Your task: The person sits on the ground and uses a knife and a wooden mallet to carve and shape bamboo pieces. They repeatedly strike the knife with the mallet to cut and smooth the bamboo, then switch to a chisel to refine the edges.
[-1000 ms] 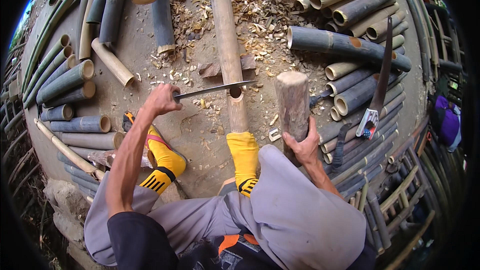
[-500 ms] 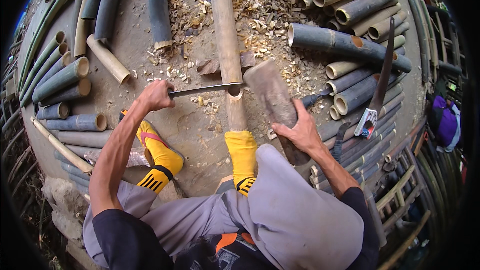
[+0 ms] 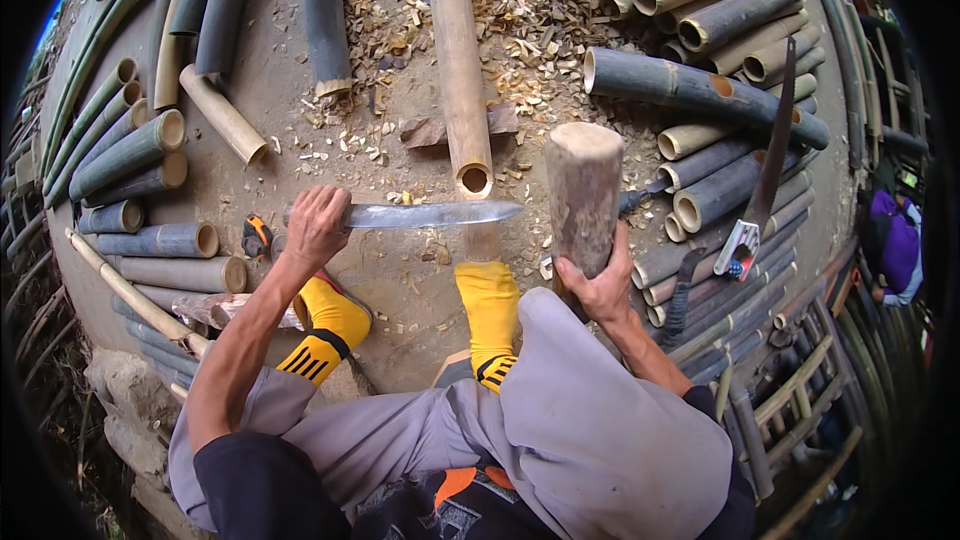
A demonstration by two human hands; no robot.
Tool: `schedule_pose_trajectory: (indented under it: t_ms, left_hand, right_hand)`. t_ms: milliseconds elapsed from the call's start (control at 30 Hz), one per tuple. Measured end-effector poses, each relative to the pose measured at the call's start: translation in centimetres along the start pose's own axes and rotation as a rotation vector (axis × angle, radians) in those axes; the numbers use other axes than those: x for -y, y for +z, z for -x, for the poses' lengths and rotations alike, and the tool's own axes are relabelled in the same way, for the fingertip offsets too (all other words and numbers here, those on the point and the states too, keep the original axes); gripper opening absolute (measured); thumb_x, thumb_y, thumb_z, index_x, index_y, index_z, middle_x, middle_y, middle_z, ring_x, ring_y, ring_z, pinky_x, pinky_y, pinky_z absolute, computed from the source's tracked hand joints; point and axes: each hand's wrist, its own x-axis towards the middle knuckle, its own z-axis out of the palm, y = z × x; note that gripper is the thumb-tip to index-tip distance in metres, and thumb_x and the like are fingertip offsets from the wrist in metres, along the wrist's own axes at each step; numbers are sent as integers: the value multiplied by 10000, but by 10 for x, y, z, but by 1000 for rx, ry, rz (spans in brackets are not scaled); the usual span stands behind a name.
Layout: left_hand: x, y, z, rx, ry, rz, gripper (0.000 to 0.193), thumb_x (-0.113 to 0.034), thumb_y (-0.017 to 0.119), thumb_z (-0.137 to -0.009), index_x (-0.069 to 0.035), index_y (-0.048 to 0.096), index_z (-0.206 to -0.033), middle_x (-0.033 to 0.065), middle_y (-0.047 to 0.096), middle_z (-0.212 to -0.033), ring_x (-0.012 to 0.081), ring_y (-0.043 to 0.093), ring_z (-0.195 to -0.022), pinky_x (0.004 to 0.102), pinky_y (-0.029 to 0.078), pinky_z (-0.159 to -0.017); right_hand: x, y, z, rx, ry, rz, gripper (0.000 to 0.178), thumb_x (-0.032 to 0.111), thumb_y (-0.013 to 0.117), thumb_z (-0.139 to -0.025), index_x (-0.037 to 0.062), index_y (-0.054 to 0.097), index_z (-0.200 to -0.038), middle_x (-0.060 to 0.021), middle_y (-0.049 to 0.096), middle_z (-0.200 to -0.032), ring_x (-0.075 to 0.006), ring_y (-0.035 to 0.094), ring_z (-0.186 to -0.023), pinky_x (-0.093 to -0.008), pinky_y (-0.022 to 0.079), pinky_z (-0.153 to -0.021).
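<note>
My left hand [image 3: 318, 225] is closed round the handle of a long knife [image 3: 435, 214], its blade pointing right with the broad side facing up. The blade passes over a pale bamboo tube [image 3: 458, 60] that lies lengthwise in front of me; a round hole [image 3: 473, 178] shows in the tube just beyond the blade. My right hand [image 3: 603, 288] grips a thick wooden mallet [image 3: 585, 200], held with its rounded end raised, right of the knife tip and apart from it. My yellow-socked foot [image 3: 487, 305] is at the tube's near end. A reddish-brown block [image 3: 425, 131] lies crosswise under the tube.
Cut bamboo tubes [image 3: 140, 155] are piled at left, and more bamboo [image 3: 700, 85] at right, one dark tube with a hole. A handsaw [image 3: 768, 170] leans across the right pile. Wood chips [image 3: 400, 0] cover the far ground. An orange-black tape measure [image 3: 257, 235] lies by my other foot.
The knife has come nearer me, off the hole, and its blade has turned from edge-on to flat. The mallet has tipped more upright and moved slightly right. The hole now shows fully.
</note>
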Motion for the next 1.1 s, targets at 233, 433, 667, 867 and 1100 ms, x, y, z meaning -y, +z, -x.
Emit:
schedule_pose_trajectory:
  t_ms: [233,433,667,867,1100]
  left_hand:
    - [10,23,-9,158,-92,-73,266,-77,659,-652,-70,512,-875,102,565,-807,287,587,-814,392,450,-699]
    - [-6,32,-2,185,-489,674,333,-158,716,-623,36,608,-870,123,643,-670,288,627,-578,365,519,-598]
    - [-148,6,-92,-109,-637,1440,278,-182,792,-724,-48,589,-858,2,604,-738,82,554,-631,235,467,-603]
    - [-234,-15,-125,3,-20,1080,616,-362,735,-773,-40,515,-1250,167,469,-1280,294,465,-1165,411,394,-975]
    - [-56,-82,-87,305,-40,710,618,-288,740,-717,-18,534,-1234,192,615,-1147,348,581,-1076,414,472,-930]
  right_hand:
    - [-44,29,15,130,-353,105,807,305,847,-654,22,405,-1268,-245,605,-1035,-378,645,-929,-413,533,-792]
    - [-40,37,52,147,235,44,773,349,780,-710,13,397,-1291,-276,590,-1073,-435,599,-985,-472,491,-842]
    - [-56,16,75,43,160,387,829,295,757,-724,-14,326,-1362,-258,504,-1237,-444,494,-1126,-469,398,-987]
    - [-18,32,12,-140,-32,-209,561,155,729,-757,22,452,-1226,-117,550,-1005,-226,566,-879,-349,465,-764]
    - [-52,28,-7,-448,18,-643,368,71,674,-745,-52,524,-1058,-105,586,-854,-161,582,-666,-277,497,-625]
